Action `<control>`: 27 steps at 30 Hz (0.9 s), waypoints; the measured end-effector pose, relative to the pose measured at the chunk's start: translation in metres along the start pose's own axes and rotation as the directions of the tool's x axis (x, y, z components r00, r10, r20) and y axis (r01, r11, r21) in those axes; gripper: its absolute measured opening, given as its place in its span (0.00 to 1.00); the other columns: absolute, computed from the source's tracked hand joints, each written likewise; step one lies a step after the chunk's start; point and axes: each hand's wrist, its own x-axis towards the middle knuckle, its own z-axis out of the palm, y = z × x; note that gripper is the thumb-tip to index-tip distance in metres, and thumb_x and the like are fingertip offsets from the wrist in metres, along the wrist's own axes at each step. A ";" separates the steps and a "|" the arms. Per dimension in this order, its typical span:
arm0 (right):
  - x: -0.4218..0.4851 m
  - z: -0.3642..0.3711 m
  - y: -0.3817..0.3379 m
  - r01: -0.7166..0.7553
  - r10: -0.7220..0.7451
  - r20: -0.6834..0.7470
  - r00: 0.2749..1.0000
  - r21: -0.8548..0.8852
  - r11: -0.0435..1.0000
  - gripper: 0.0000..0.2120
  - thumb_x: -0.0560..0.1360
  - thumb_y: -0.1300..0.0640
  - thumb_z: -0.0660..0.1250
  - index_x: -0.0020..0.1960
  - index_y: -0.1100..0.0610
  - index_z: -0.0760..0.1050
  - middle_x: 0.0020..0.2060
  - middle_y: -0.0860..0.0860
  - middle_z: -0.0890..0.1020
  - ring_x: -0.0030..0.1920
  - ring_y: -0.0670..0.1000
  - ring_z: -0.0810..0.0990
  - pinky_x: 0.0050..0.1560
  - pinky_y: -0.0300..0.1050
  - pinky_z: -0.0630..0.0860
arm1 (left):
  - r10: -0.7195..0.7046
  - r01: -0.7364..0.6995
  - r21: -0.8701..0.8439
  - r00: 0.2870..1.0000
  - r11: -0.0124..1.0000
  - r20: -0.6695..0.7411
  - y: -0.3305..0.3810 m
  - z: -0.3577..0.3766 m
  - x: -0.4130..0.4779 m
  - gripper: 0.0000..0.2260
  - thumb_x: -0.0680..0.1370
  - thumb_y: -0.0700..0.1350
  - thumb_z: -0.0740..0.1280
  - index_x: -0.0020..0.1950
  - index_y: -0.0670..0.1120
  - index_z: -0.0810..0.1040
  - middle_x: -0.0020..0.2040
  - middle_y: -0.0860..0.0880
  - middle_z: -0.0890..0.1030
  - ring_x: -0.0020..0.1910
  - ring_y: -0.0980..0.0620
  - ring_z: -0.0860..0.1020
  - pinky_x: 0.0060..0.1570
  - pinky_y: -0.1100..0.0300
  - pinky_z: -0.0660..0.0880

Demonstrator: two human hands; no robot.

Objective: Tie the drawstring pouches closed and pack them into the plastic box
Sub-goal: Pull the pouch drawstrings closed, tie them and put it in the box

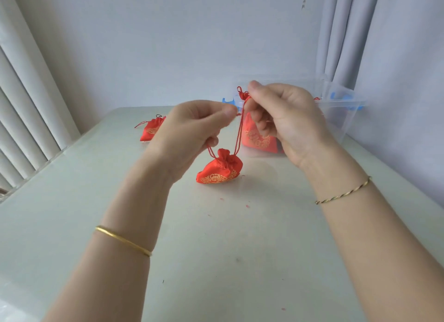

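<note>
Pale table (216,249) w/ red pouch (219,171): L hand (192,127) & R hand (286,119) each pinch its drawstring (239,134).

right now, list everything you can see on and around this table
hanging pouch: 1, red with gold print, below the hands, mid table
drawstring: 1, red, from that pouch up to both hands
loose pouch: 1, red, on the table, far left
boxed pouch: at least 1, red, inside the box
plastic box: 1, clear, blue latches, far right
table: 1, pale
curtains: 2, white, left and right
bangle: 1, gold, left forearm
cord bracelet: 1, braided, right wrist
left hand: pinches drawstring
right hand: pinches drawstring
</note>
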 end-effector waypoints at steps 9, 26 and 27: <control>0.005 -0.005 0.010 -0.054 0.056 0.009 0.998 -0.186 0.981 0.21 0.80 0.44 0.54 0.42 0.58 0.77 0.32 0.51 0.75 0.27 0.47 0.70 0.27 0.39 0.66 | 0.051 -0.047 0.150 0.998 0.988 -0.023 -0.003 0.004 0.000 0.07 0.75 0.42 0.69 0.44 0.38 0.81 0.33 0.49 0.77 0.32 0.52 0.68 0.36 0.59 0.67; -0.001 -0.023 0.014 -0.134 0.328 0.385 0.863 -0.450 0.883 0.14 0.79 0.54 0.58 0.39 0.57 0.76 0.31 0.51 0.79 0.30 0.47 0.76 0.31 0.39 0.70 | 0.104 -0.104 -0.009 0.994 0.995 -0.027 -0.001 0.002 0.000 0.08 0.74 0.31 0.64 0.42 0.43 0.76 0.37 0.46 0.82 0.32 0.54 0.75 0.34 0.63 0.72; 0.002 -0.024 0.016 -0.154 0.308 0.322 0.895 -0.424 0.892 0.14 0.80 0.54 0.57 0.41 0.57 0.77 0.33 0.51 0.80 0.32 0.47 0.77 0.33 0.40 0.70 | 0.118 -0.118 0.026 0.993 0.993 0.012 0.000 0.001 -0.001 0.09 0.75 0.30 0.64 0.42 0.44 0.75 0.37 0.46 0.81 0.32 0.54 0.75 0.34 0.63 0.73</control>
